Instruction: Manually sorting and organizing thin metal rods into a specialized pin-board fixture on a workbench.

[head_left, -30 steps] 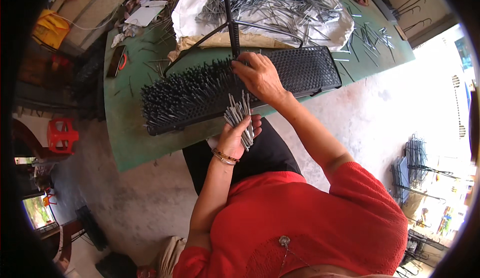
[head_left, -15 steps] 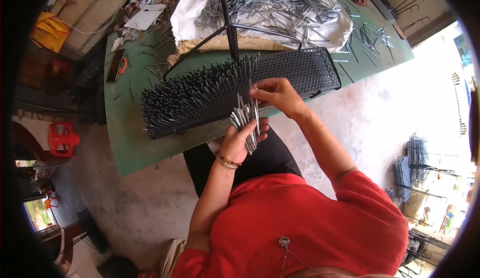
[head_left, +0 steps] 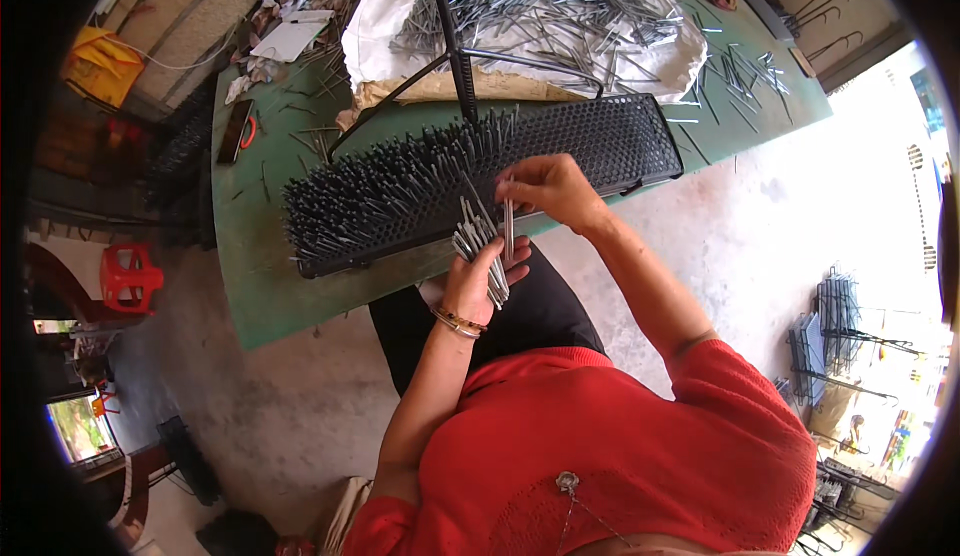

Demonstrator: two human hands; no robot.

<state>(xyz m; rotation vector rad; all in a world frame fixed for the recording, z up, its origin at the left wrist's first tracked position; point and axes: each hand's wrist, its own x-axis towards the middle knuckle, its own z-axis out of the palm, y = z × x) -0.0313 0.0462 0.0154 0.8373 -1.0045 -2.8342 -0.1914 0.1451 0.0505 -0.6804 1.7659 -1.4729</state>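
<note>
Head view: the left hand grips a bundle of metal pins, fanned upward just before the near edge of the green tabletop. The right hand is pinched shut on 1 pin, held upright beside the bundle and just below the black perforated tray. The tray's left part bristles with standing pins; its right part shows bare holes. Behind it, a white sack carries a heap of loose pins. Bare tabletop lies left of the tray.

Grey pins, black perforated tray
</note>
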